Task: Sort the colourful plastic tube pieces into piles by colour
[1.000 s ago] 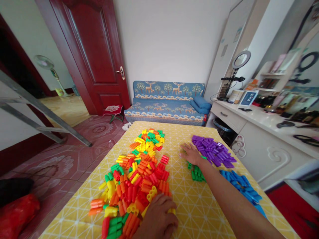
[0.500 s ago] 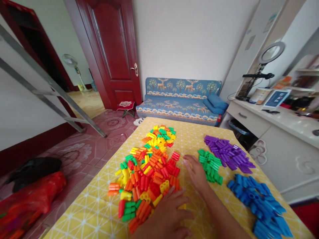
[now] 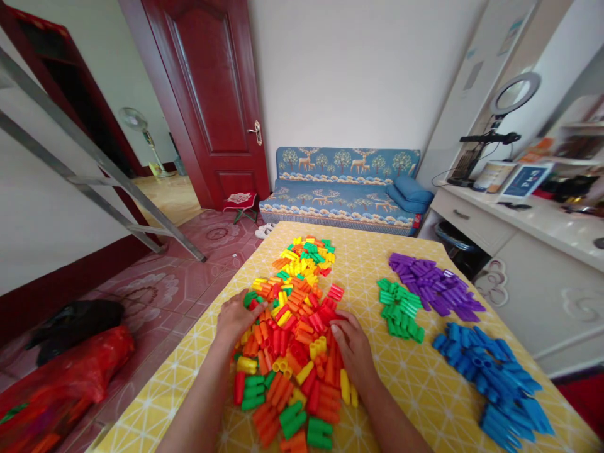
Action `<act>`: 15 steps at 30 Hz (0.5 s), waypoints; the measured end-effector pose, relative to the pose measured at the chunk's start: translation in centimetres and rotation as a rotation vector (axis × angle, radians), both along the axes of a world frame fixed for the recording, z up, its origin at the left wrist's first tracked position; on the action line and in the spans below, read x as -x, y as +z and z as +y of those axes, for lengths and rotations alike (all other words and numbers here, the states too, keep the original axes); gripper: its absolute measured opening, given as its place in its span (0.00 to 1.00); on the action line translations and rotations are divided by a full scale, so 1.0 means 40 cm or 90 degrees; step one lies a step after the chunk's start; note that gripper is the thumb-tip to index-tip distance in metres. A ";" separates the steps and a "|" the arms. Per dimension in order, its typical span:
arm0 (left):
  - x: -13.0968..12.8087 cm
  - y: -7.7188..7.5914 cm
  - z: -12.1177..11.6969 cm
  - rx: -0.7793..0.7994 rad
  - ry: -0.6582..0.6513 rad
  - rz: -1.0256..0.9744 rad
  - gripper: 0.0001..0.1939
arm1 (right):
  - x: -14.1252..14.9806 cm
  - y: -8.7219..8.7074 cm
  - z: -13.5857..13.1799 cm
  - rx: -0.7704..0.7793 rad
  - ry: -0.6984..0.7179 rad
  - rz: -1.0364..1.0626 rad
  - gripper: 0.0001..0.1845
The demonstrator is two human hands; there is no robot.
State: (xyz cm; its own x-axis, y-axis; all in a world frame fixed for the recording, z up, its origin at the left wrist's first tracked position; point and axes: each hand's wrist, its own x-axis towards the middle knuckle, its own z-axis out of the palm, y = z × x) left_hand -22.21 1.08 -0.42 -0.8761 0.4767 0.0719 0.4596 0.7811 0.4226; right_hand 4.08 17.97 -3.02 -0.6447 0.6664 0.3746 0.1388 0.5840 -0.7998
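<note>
A mixed pile of red, orange, yellow and green plastic tube blocks [image 3: 292,340] lies on the table in front of me. At the pile's left edge, my left hand [image 3: 233,318] has its thumb and forefinger around a green block [image 3: 250,299]. My right hand [image 3: 353,346] rests along the right edge with fingers stretched out, its fingertips touching red blocks [image 3: 329,309]. Whether it grips any of them is hard to see. Right of that hand lies a heap of only green blocks [image 3: 400,311].
Purple blocks [image 3: 436,286] and blue blocks [image 3: 493,377] form separate heaps on the right. A yellow patterned cloth [image 3: 189,371] covers the table. Beyond stands a blue sofa [image 3: 325,195]; a white cabinet [image 3: 533,283] is on the right, a metal ladder [image 3: 113,182] on the left.
My left hand has moved from the pile's near right side to its left edge. My right hand has shifted down and left onto the red blocks. Blocks at the near end are now uncovered.
</note>
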 end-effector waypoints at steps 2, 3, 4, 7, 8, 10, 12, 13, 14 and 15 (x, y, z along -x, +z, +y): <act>-0.003 -0.001 0.020 0.004 -0.004 -0.015 0.32 | -0.001 0.000 0.000 0.006 0.004 0.003 0.19; -0.005 0.001 0.030 -0.004 -0.009 -0.020 0.30 | -0.001 0.000 -0.001 0.009 0.006 0.004 0.18; -0.007 0.002 0.039 -0.014 -0.014 -0.026 0.29 | -0.001 0.001 -0.001 0.011 0.008 0.006 0.18; -0.014 0.005 0.058 -0.042 -0.020 -0.029 0.27 | -0.001 0.001 -0.002 0.011 0.009 0.009 0.18; -0.018 0.005 0.062 -0.045 -0.021 -0.025 0.27 | 0.000 0.002 -0.001 0.010 0.009 0.009 0.18; -0.025 0.004 0.067 -0.045 -0.031 -0.020 0.26 | 0.000 0.001 -0.001 0.009 0.009 0.010 0.18; -0.032 0.003 0.068 -0.046 -0.038 -0.025 0.24 | 0.000 0.001 0.000 0.013 0.013 0.011 0.18; -0.034 0.002 0.067 -0.049 -0.042 -0.027 0.22 | 0.000 0.001 0.000 0.015 0.016 0.010 0.17; -0.036 0.001 0.067 -0.056 -0.046 -0.027 0.20 | 0.000 0.001 0.000 0.016 0.017 0.009 0.17; -0.037 0.000 0.066 -0.070 -0.053 -0.023 0.18 | 0.000 0.002 -0.001 0.018 0.018 0.009 0.17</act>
State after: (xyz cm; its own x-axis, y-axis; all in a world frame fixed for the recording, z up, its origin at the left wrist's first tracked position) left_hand -20.72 3.73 -0.43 -0.8373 0.5382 0.0964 0.5032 0.6896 0.5208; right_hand 4.09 17.94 -2.95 -0.6582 0.6587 0.3646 0.1118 0.5644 -0.8179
